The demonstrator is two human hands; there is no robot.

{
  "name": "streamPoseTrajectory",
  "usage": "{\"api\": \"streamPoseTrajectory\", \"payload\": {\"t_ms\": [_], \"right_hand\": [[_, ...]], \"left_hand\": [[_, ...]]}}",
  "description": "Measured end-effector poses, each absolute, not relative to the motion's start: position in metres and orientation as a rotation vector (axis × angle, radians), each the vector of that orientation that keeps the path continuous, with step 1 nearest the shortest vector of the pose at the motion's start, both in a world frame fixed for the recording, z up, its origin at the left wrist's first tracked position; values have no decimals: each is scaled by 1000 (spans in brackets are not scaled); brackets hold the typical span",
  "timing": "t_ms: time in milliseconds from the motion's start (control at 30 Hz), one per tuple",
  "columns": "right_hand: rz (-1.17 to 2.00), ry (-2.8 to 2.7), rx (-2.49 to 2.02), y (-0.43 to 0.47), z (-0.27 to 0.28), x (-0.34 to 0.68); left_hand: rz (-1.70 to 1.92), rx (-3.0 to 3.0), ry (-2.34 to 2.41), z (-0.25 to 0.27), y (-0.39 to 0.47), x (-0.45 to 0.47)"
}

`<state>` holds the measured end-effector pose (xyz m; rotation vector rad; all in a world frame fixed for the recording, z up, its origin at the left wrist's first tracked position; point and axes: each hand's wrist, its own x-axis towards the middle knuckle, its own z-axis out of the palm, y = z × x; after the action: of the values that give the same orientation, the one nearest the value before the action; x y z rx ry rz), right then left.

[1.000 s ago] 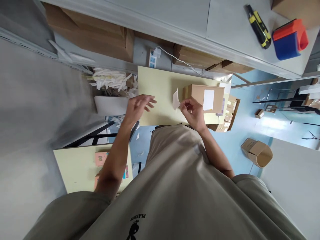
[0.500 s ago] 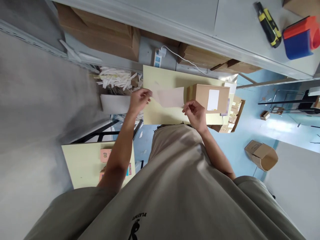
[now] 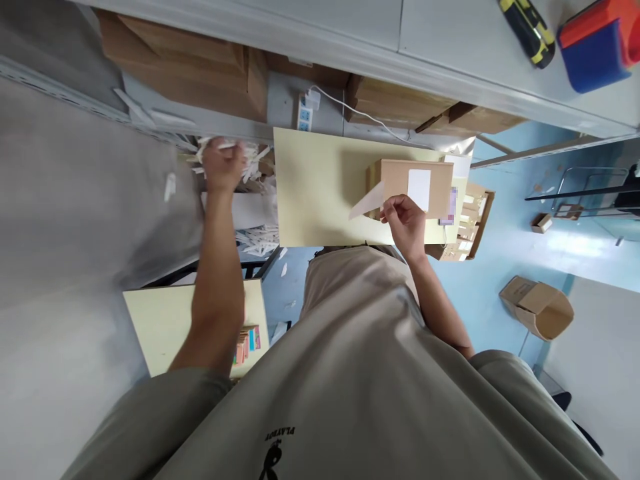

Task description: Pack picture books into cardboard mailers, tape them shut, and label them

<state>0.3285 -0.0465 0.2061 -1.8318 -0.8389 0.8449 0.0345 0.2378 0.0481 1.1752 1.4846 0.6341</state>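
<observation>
My right hand [image 3: 404, 221] pinches a pale sticker sheet [image 3: 369, 200] by its right end, thumb against fingers. The sheet hangs tilted in front of the left end of a taped cardboard box [image 3: 440, 175], which carries a white label [image 3: 419, 189]. Out to the left, my left hand [image 3: 223, 165] is over a heap of white paper strips [image 3: 255, 163]. Its fingers are somewhat blurred but look apart, with nothing visible held. A small white scrap [image 3: 171, 187] shows left of that hand.
The box stands on a pale yellow table [image 3: 315, 193]. Beyond runs a grey shelf [image 3: 350, 33] with a yellow-black utility knife [image 3: 529, 33] and a red-blue tape dispenser [image 3: 597, 50]. A power strip [image 3: 305, 115] lies beneath. Another yellow table [image 3: 160, 320] is at lower left.
My left hand has moved left, away from the sheet and over the strips. My right hand has shifted right with the sheet, now tilted by the box. The white scrap has appeared.
</observation>
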Motion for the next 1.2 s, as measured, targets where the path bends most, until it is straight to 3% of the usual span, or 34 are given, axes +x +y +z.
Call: {"api": "streamPoseTrajectory", "payload": {"t_ms": [200, 433, 833, 1033, 1200], "right_hand": [[816, -837, -1852, -68, 197, 362], [733, -1009, -1785, -85, 215, 391], [840, -1217, -1657, -114, 207, 445], [749, -928, -1773, -137, 186, 516], [949, -776, -1775, -142, 156, 544]], "left_hand": [[526, 982, 1062, 131, 109, 168], [469, 973, 936, 197, 25, 236], [627, 994, 1248, 188, -27, 296], [604, 964, 1304, 181, -30, 297], [619, 878, 1284, 177, -35, 302]]}}
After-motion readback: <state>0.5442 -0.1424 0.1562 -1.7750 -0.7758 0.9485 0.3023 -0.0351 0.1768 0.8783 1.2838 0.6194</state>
